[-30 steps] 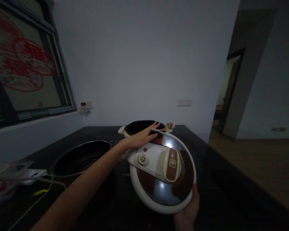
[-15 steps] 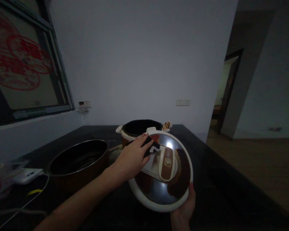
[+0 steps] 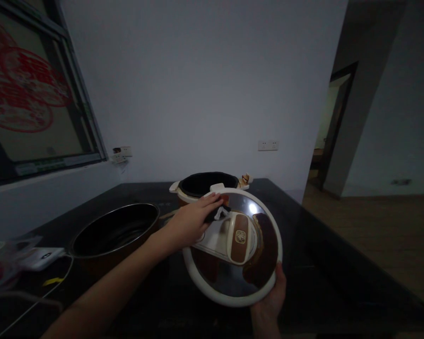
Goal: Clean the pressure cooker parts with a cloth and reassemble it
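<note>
A round pot lid with a shiny top, a cream rim and a brown handle is held tilted up, its top side facing me. My right hand grips its lower right rim. On the lid's upper left, my left hand presses a black cloth with a whitish strip against the surface. Most of the cloth is hidden beneath the palm. Behind the lid stands an electric cooker with cream side handles and a dark inside, uncovered.
To the left, a large dark pot without a lid stands on the black countertop. Beyond it lie a white device, a cable and a plastic bag. Sockets are on the back wall.
My left hand has slid a little left with the cloth, covering more of it. The lid has shifted slightly left and up in my right hand.
</note>
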The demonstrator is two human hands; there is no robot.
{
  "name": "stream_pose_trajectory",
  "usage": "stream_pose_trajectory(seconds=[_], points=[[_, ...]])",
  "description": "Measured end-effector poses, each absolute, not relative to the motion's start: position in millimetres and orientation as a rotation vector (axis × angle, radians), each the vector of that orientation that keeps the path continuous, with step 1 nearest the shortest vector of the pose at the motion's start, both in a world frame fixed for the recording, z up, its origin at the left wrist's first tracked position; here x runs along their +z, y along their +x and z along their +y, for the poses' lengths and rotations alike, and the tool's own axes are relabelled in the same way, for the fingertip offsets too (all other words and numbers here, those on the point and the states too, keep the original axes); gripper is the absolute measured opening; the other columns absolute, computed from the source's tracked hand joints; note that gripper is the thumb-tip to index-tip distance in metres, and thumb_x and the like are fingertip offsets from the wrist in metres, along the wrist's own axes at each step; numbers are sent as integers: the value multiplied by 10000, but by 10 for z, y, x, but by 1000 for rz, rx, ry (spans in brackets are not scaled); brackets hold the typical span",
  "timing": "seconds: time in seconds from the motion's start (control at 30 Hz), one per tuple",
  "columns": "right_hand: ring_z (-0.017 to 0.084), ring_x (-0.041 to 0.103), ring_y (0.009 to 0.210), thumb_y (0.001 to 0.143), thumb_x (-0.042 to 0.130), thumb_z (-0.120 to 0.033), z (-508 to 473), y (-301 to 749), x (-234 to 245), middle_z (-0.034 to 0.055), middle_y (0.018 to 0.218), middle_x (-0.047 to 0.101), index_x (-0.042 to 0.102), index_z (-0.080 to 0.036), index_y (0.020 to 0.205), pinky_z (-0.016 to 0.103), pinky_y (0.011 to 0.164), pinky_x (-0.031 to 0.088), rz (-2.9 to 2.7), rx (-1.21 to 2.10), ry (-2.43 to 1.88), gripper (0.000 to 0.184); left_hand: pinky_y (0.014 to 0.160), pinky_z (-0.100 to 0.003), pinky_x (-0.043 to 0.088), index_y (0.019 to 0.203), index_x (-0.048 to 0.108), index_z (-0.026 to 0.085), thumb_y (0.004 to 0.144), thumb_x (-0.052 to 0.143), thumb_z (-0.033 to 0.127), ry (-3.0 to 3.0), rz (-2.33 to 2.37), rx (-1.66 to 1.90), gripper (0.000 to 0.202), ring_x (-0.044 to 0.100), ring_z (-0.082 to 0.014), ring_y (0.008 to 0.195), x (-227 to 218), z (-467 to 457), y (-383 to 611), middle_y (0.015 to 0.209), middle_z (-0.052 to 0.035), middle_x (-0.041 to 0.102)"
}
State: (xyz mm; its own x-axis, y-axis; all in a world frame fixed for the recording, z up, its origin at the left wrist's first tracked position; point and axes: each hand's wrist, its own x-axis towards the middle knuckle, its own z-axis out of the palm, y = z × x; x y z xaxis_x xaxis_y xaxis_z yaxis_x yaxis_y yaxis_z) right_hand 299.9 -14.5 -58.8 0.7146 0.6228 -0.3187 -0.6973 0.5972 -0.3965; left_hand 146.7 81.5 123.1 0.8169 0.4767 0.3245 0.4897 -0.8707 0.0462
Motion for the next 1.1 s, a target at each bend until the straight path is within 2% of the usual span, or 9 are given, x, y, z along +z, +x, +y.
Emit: stream_pose_trajectory(seconds=[0.17, 0.3, 0.4, 0.53, 0.67, 0.8, 0.93, 1.03, 1.1], points=[[192, 716, 793, 771, 624, -470, -132, 3007, -653, -11, 810, 772, 696, -203, 1097, 326, 779, 538, 120, 766, -540, 427, 1059, -387, 424, 1311, 547, 228, 858, 492, 110, -2760, -933, -1027, 471, 557, -225, 1243, 1489, 1159, 1640, 1356, -61, 602], [212, 711, 858, 765, 625, -497, -113, 3032, -729, 1, 839, 773, 687, -200, 1129, 354, 825, 530, 20, 746, -551, 473, 989, -437, 458, 1236, 589, 207, 883, 473, 134, -2736, -931, -1040, 379, 599, -271, 1166, 1623, 1380, 1875, 1255, -103, 660], [218, 713, 836, 763, 626, -492, -118, 3038, -716, 8, 819, 771, 695, -197, 1110, 364, 809, 537, 43, 762, -542, 461, 1029, -403, 436, 1186, 628, 198, 838, 531, 102, -2865, -776, -867, 373, 590, -237, 1192, 1553, 1404, 1957, 1277, -87, 654], [216, 713, 802, 752, 639, -444, -130, 3034, -642, 5, 802, 769, 704, -197, 1072, 364, 776, 545, 174, 791, -527, 409, 1143, -366, 310, 1290, 562, 231, 822, 539, 75, -3022, -541, -645, 494, 419, -148, 1369, 1407, 1360, 1798, 1447, -28, 513], [194, 707, 846, 762, 629, -442, -124, 3033, -612, -14, 814, 769, 686, -201, 1105, 335, 807, 529, 158, 761, -536, 423, 1163, -378, 270, 1377, 486, 221, 859, 492, 102, -3173, -366, -541, 531, 336, -134, 1415, 1355, 1358, 1498, 1505, -60, 422], [186, 705, 863, 764, 633, -449, -118, 3031, -627, -24, 808, 768, 695, -209, 1071, 316, 804, 525, 108, 735, -534, 394, 1114, -377, 347, 1317, 554, 252, 828, 541, 112, -3140, -528, -710, 508, 459, -172, 1343, 1354, 1397, 1324, 1448, -45, 506], [186, 706, 863, 751, 661, -407, -115, 3039, -668, -28, 825, 768, 701, -217, 1064, 320, 817, 521, 120, 691, -521, 369, 913, -391, 494, 1156, 652, 175, 920, 457, 225, -2912, -844, -1018, 310, 654, -238, 1070, 1490, 1588, 1390, 1177, -101, 706], [188, 705, 865, 755, 651, -437, -106, 3053, -714, -31, 814, 768, 695, -225, 1094, 329, 837, 512, 73, 685, -549, 402, 818, -396, 502, 1007, 688, 125, 956, 392, 282, -2791, -975, -1098, 339, 675, -269, 926, 1714, 1788, 1622, 1013, -153, 737], [191, 705, 859, 761, 644, -453, -102, 3059, -731, -29, 809, 768, 695, -227, 1096, 338, 840, 511, 56, 690, -553, 407, 847, -395, 481, 1031, 678, 115, 958, 385, 276, -2761, -967, -1098, 343, 657, -278, 977, 1850, 1859, 1833, 1059, -169, 720]])
